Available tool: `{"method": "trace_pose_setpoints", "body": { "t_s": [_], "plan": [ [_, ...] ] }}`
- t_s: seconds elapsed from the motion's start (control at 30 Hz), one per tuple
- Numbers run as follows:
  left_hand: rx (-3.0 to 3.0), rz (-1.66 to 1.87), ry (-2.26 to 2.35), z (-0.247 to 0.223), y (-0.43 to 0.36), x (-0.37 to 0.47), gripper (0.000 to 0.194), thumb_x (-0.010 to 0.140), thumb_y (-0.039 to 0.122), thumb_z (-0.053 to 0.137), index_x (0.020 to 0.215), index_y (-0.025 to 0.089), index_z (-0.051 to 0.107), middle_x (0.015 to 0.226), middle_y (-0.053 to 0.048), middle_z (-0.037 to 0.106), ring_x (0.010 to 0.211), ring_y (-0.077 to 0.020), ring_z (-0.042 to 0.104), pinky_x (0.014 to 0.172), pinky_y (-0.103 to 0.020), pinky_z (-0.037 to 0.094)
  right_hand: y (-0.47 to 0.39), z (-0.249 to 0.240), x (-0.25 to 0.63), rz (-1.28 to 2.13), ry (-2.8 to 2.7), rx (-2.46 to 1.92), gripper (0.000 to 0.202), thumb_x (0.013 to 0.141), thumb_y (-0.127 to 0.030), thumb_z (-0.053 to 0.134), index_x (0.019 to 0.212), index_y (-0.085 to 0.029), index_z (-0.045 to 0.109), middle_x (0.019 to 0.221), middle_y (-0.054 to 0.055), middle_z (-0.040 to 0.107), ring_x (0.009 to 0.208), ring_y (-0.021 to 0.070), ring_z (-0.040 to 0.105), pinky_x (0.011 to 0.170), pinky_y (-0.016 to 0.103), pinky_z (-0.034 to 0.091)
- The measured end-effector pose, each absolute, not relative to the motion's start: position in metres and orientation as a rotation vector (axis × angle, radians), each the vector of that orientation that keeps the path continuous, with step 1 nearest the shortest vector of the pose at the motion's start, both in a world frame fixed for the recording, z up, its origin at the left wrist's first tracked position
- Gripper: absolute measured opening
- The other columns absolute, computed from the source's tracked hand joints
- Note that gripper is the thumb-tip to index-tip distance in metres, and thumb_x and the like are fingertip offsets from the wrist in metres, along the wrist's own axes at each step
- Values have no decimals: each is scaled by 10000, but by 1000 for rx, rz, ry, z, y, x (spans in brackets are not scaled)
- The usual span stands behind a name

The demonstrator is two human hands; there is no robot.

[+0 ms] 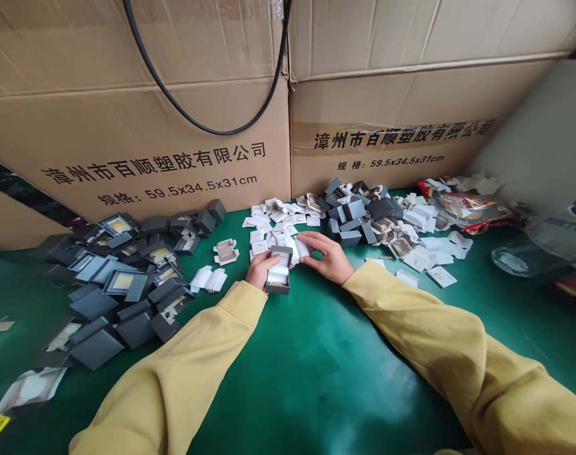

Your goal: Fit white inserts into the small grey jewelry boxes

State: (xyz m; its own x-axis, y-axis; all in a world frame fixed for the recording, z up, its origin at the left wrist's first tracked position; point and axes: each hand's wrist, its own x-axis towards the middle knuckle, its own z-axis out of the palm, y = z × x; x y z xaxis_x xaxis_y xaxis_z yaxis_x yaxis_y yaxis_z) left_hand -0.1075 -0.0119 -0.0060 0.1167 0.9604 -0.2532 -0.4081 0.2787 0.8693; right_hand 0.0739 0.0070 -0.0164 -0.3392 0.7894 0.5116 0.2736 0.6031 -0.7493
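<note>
Hold the open grey box [278, 289] steady in the left hand [259, 269], which grips it by its side with the open top facing up and the white lining [278, 272] in sight; the box is over the green table [345, 373], just in front of the loose white inserts [282, 221], though whether its underside touches the surface cannot be told from this angle. Control the white card piece [300, 247] by light pressure from the right hand [333, 258], whose thumb and fingers pinch it just beside the box, avoiding creases and contact with the rim.
</note>
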Motion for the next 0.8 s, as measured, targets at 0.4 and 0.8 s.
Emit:
{"method": "trace_pose_setpoints", "body": {
  "t_s": [0.4, 0.8],
  "plan": [
    [719, 1184, 942, -5, -11, -108, 296, 604, 163, 574, 881, 70, 621, 708, -103, 667, 683, -224, 649, 574, -302, 500, 5, -12, 74, 644, -1909, -886, 457, 774, -283, 574, 1223, -297, 491, 1210, 20, 550, 1078, 212, 498, 932, 416, 430],
    [725, 1158, 965, -8, -9, -110, 291, 586, 173, 595, 860, 78, 623, 682, -98, 658, 606, -206, 633, 581, -310, 484, 5, -15, 75, 734, -1930, -878, 427, 767, -350, 565, 1186, -280, 521, 1235, 50, 510, 840, 173, 572, 815, 383, 493]
  ]
}}
